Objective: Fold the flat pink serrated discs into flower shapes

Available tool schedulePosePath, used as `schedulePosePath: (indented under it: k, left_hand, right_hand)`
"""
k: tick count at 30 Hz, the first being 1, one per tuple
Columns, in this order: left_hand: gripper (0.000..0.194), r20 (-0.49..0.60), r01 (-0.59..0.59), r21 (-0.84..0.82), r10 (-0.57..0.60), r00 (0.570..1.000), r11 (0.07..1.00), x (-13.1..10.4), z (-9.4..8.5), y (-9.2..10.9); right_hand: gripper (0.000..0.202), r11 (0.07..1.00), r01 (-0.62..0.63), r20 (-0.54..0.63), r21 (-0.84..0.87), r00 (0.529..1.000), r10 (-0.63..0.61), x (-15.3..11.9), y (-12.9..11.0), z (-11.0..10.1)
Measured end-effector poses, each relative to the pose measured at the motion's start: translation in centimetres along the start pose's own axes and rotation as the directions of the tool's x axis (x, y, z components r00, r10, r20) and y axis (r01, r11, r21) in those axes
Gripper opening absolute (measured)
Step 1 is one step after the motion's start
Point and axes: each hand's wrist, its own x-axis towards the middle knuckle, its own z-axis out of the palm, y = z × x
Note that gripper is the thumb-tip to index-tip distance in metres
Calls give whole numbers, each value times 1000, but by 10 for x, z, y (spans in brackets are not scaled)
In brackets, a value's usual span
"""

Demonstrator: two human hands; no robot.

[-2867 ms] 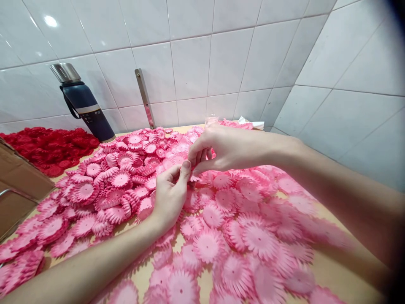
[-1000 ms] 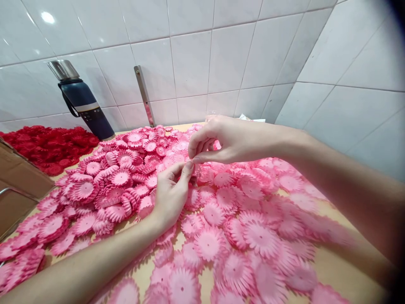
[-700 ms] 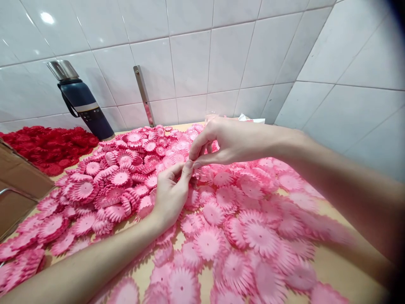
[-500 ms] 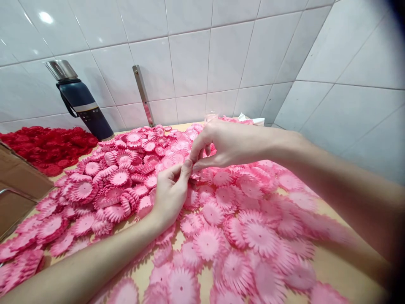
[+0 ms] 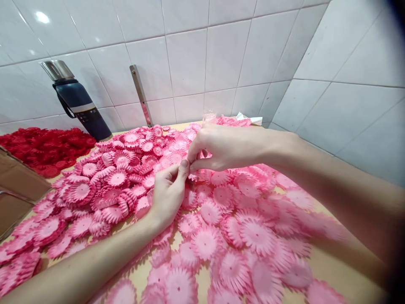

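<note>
Over the middle of the table, my left hand (image 5: pixel 169 190) is closed in a pinch, its thumb pressed against the bent fingers. Its tip meets my right hand (image 5: pixel 218 145), which comes in from the right with thumb and forefinger pinched together. Whatever lies between the fingertips is hidden or too small to name. A frilled pink edge shows just under the fingers; I cannot tell whether it is held. Below and around both hands lie many round pink fabric flower pieces (image 5: pixel 205 244) with fringed edges, several with a small centre hole.
Stacked pink flower pieces (image 5: pixel 117 177) heap up at left on the tan table (image 5: pixel 332 270). Behind them are a red pile (image 5: pixel 47 147), a dark blue thermos (image 5: pixel 80 103) and a metal strip (image 5: pixel 139 90) against the tiled wall. A cardboard box (image 5: pixel 19 181) stands at far left, a clear cup (image 5: pixel 209 115) at the back.
The whole view has shifted slightly, so everything appears a little further left. Both hands keep their pinch at the same spot over the pink pieces.
</note>
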Motion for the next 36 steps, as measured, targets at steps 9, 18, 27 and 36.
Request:
schedulePosePath:
  k: [9,18,27,36]
  left_hand:
    - [47,12,16,-80,-15,1000,997,2,-1,-6]
    - [31,27,19,-297,-11,1000,955,6,-1,-16]
    - [30,-48,-28,-219,18,999,975,6,0,-6]
    - [27,-99,-76,-207,56,994,975,5,0,-4]
  right_hand:
    - [22,991,-82,-34,-108,996,79,-1,-8,7]
    - [23,942,-11,-50,-335,999,-7,-1,-12,7]
    - [20,931,-14,-144,-366,989,-42,0,-4,9]
    - [17,892,-174,-313,-417,949,39,10,-5,18]
